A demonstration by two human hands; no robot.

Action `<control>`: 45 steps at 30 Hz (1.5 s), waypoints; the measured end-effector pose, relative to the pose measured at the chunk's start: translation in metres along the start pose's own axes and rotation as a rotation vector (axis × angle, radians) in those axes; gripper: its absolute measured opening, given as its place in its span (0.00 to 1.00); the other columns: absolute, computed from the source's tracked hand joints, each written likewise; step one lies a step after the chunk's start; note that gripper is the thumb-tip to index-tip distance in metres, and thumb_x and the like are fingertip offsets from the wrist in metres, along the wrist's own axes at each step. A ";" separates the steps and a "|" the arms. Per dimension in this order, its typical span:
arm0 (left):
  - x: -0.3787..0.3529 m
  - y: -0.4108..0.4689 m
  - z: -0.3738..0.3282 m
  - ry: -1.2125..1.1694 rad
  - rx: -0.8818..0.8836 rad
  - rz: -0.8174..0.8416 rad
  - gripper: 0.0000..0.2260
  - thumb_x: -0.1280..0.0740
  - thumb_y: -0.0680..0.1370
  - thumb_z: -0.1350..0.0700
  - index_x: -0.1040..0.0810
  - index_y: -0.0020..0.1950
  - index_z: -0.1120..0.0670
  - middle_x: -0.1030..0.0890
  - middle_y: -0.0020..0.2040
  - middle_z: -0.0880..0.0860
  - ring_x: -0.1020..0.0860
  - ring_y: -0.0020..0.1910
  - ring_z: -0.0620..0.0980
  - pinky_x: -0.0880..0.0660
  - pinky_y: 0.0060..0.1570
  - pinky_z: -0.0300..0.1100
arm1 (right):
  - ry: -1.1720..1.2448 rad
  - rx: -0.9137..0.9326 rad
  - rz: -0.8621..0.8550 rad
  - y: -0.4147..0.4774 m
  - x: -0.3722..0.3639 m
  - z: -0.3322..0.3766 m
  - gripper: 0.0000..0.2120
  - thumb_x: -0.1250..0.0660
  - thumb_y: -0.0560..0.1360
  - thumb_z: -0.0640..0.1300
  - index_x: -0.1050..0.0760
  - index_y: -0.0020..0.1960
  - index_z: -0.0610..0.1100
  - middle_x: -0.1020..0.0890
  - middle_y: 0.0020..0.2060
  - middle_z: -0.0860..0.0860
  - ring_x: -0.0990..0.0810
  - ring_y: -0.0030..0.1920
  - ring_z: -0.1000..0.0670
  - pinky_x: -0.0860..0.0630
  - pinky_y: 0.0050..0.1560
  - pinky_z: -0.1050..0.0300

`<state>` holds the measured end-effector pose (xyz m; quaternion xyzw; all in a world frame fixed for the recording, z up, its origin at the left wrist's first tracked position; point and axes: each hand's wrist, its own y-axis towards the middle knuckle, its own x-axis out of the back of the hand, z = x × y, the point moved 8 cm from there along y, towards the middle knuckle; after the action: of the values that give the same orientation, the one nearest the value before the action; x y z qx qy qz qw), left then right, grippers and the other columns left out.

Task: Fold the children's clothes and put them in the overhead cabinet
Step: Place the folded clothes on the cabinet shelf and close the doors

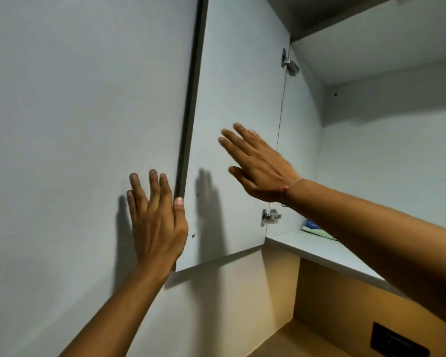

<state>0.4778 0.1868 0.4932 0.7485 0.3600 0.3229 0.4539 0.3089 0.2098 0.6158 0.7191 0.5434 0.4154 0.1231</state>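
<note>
The overhead cabinet's grey door (232,104) stands swung open, hinged on its right. My left hand (156,220) lies with fingers spread on the neighbouring shut door (83,112), thumb against the open door's dark edge. My right hand (258,163) is flat and spread in front of the open door's inner face; I cannot tell if it touches. Inside, on the cabinet shelf (327,251), a folded pale green and blue piece of clothing (317,229) lies at the left, partly hidden behind my right forearm.
Two metal hinges (289,63) (269,217) join the door to the cabinet's side wall. A beige wall lies below the cabinet, with a dark socket plate (399,340) at the lower right. The cabinet's interior is pale grey.
</note>
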 end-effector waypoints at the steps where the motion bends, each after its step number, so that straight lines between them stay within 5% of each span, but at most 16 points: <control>1: -0.007 0.006 0.004 0.083 -0.035 0.046 0.27 0.52 0.81 0.47 0.44 0.78 0.57 0.47 0.80 0.55 0.60 0.78 0.57 0.58 0.76 0.56 | -0.015 0.025 -0.006 0.021 0.000 0.010 0.29 0.48 0.80 0.52 0.46 0.78 0.42 0.44 0.78 0.44 0.51 0.78 0.43 0.52 0.77 0.46; 6: -0.043 0.022 0.018 0.267 -0.184 0.222 0.28 0.56 0.81 0.45 0.36 0.76 0.57 0.42 0.79 0.56 0.56 0.79 0.60 0.53 0.76 0.58 | -0.201 0.132 0.102 0.099 -0.016 0.038 0.28 0.52 0.80 0.52 0.47 0.78 0.44 0.45 0.78 0.46 0.53 0.78 0.41 0.56 0.77 0.45; 14: -0.053 0.017 0.021 0.130 -0.212 0.203 0.29 0.59 0.81 0.42 0.36 0.76 0.54 0.45 0.79 0.54 0.59 0.79 0.58 0.56 0.76 0.60 | -0.383 0.130 0.220 0.100 -0.026 0.030 0.25 0.49 0.79 0.52 0.35 0.74 0.47 0.34 0.75 0.48 0.48 0.78 0.41 0.53 0.76 0.40; 20: -0.047 -0.016 -0.053 -0.448 -0.299 0.175 0.24 0.51 0.80 0.45 0.31 0.71 0.53 0.43 0.79 0.50 0.58 0.79 0.52 0.55 0.76 0.61 | -0.324 0.071 0.122 0.028 0.025 0.000 0.24 0.52 0.81 0.54 0.33 0.73 0.46 0.33 0.74 0.46 0.47 0.77 0.40 0.50 0.76 0.40; 24: -0.084 -0.034 -0.125 -0.973 -0.205 0.436 0.21 0.52 0.79 0.41 0.37 0.71 0.40 0.42 0.76 0.42 0.58 0.77 0.38 0.51 0.77 0.54 | -0.382 -0.031 0.091 -0.051 0.059 -0.042 0.26 0.52 0.81 0.54 0.37 0.75 0.43 0.37 0.75 0.44 0.49 0.78 0.41 0.48 0.77 0.43; 29: -0.135 -0.040 -0.234 -0.812 -0.543 0.557 0.24 0.52 0.81 0.44 0.47 0.77 0.45 0.45 0.77 0.42 0.52 0.78 0.43 0.50 0.77 0.48 | -0.508 -0.327 0.215 -0.148 0.074 -0.107 0.29 0.50 0.80 0.55 0.40 0.76 0.39 0.41 0.76 0.41 0.49 0.78 0.41 0.49 0.77 0.46; 32: -0.176 -0.050 -0.278 -0.661 -0.650 0.610 0.25 0.52 0.82 0.44 0.49 0.79 0.49 0.51 0.79 0.45 0.52 0.78 0.46 0.51 0.77 0.49 | -0.593 -0.472 0.419 -0.203 0.055 -0.146 0.33 0.52 0.81 0.57 0.55 0.78 0.40 0.54 0.78 0.42 0.59 0.78 0.43 0.57 0.77 0.47; 37: -0.236 -0.070 -0.316 -0.460 -0.694 0.653 0.30 0.48 0.83 0.47 0.65 0.77 0.49 0.66 0.78 0.48 0.64 0.77 0.49 0.58 0.76 0.50 | -0.626 -0.627 0.553 -0.248 0.022 -0.197 0.34 0.57 0.81 0.59 0.68 0.77 0.42 0.66 0.76 0.44 0.68 0.76 0.44 0.61 0.77 0.47; 45: -0.284 -0.078 -0.326 -0.307 -0.762 0.635 0.30 0.50 0.83 0.47 0.67 0.76 0.51 0.68 0.77 0.51 0.66 0.76 0.51 0.59 0.77 0.52 | -0.590 -0.722 0.545 -0.280 -0.012 -0.227 0.35 0.57 0.81 0.59 0.69 0.76 0.41 0.67 0.76 0.44 0.69 0.76 0.44 0.62 0.77 0.46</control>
<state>0.0433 0.1215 0.5014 0.6411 -0.0989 0.4393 0.6215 -0.0484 0.2435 0.5761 0.8321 0.1022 0.3729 0.3977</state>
